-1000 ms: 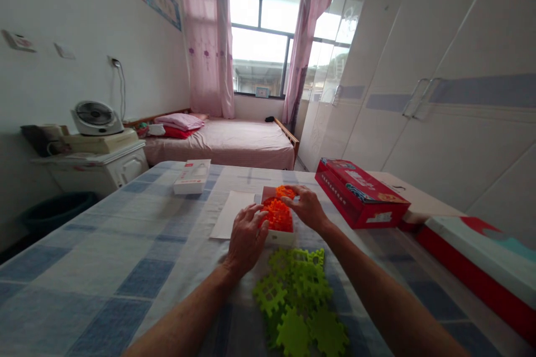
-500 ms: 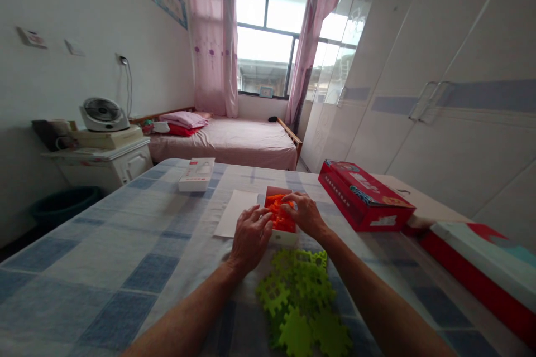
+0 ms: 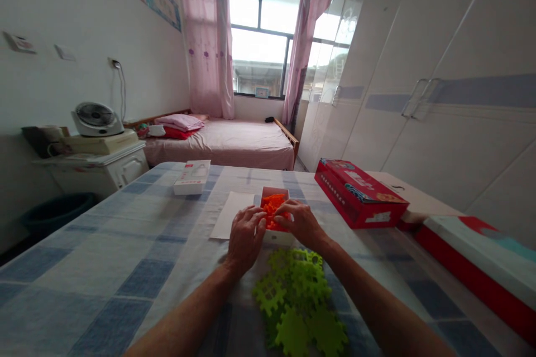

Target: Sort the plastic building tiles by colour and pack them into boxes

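A small white box [image 3: 274, 238] with its top off stands on the table, filled with bright orange plastic pieces [image 3: 274, 203]. At the box's left side rests my left hand [image 3: 246, 234], fingers stretched out, the tips touching the orange pieces near the rim. My right hand [image 3: 304, 226] reaches over the right rim. Its fingers are bent and spread from the thumb, lying on the orange pieces, and I see nothing lifted in it. Between my forearms and nearer to me lies a pile of green toothed puzzle pieces [image 3: 293, 295].
A white lid or card [image 3: 232, 215] lies left of the box. Farther left is a white printed carton [image 3: 192, 177]. On the right stand a red box [image 3: 358, 192] and a long red-and-white box [image 3: 477, 262]. Behind the table [image 3: 134, 240] is a pink bed [image 3: 234, 142].
My right hand has come down lower over the orange pieces, its fingers more bent. My left hand stays at the box's left side. The whole view has shifted slightly.
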`<state>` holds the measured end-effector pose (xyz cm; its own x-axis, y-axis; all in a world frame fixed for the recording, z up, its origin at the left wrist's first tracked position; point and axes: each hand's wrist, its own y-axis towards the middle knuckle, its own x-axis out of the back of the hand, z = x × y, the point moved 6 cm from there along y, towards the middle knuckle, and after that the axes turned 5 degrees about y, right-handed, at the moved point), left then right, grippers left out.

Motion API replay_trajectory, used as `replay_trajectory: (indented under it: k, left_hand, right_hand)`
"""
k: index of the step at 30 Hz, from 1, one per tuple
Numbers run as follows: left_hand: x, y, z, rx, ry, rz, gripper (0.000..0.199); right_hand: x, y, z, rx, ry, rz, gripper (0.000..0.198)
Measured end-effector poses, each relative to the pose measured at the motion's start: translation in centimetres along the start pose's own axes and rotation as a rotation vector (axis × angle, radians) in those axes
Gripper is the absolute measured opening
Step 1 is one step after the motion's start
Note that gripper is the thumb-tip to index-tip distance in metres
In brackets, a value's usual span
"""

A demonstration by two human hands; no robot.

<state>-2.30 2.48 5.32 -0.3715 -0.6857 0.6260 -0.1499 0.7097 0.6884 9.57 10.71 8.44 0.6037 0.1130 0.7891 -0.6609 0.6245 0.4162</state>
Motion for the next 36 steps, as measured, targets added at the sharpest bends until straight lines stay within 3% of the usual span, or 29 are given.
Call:
replay_trajectory:
  k: [6,10,15,17,21,25,27,31,36]
  left_hand:
    - [0.2,-0.1,-0.6,-0.029,0.027,0.024,0.029]
    - [-0.2,-0.3,-1.7,-0.128,0.089,0.133,0.033]
    - [-0.8,-0.4,-1.4,-0.059,0.18,0.19,0.035]
    - [-0.7,-0.4,-1.3,-0.05,0.192,0.172,0.034]
    - [-0.3,-0.3,-0.9,-0.024,0.153,0.111,0.027]
    - [-0.3,-0.3,-0.3,0.04,0.123,0.064,0.029]
    - [-0.6,-0.4,-0.1,0.046,0.13,0.088,0.034]
    - [-0.9,-0.4,-0.2,0.03,0.131,0.137,0.037]
    - [-0.8,-0.4,-0.5,0.006,0.147,0.176,0.033]
  right_hand:
    - [-0.4,1.4,-1.5,-0.061,-0.107,-0.158,0.024]
    - [-1.5,1.5,-1.5,0.042,-0.159,0.001,0.03]
    - [-2.4,1.5,-1.6,0.14,-0.289,0.146,0.032]
    - [-2.0,1.7,-1.5,0.128,-0.249,0.121,0.033]
    - [0.2,0.7,-0.4,0.132,-0.016,-0.059,0.027]
    - [0.6,-0.8,0.7,0.211,0.126,0.018,0.022]
    - [0.2,-0.9,0.4,0.163,0.134,0.026,0.016]
    - [-0.2,-0.4,-0.8,0.016,0.125,-0.118,0.01]
    - [-0.7,-0.1,-0.8,-0.025,0.095,-0.153,0.012]
